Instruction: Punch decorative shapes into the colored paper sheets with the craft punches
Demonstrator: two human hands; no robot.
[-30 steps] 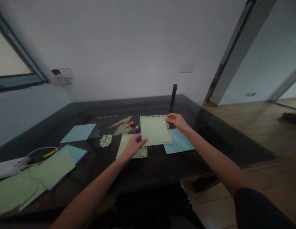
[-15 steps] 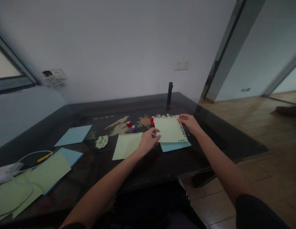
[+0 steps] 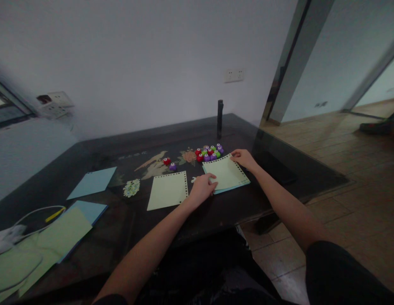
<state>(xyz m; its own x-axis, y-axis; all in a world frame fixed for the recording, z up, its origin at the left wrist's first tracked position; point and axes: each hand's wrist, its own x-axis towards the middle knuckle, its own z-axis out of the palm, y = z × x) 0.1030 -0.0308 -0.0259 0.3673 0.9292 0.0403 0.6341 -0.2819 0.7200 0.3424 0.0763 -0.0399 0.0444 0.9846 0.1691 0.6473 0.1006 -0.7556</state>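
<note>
Pale-green sheet (image 3: 226,171) lowered over blue sheet (image 3: 227,189); right hand (image 3: 244,159) pinches its far corner, left hand (image 3: 202,187) apparently its left edge. Advisable: square edges before release.

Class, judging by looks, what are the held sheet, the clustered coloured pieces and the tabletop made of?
Held sheet: matte paper or thin card; it bows, with punched edges.
Coloured pieces: probably smooth plastic; rounded, evenly bright.
Tabletop: smooth, possibly glass or lacquer; faint sheen, so uncertain.
</note>
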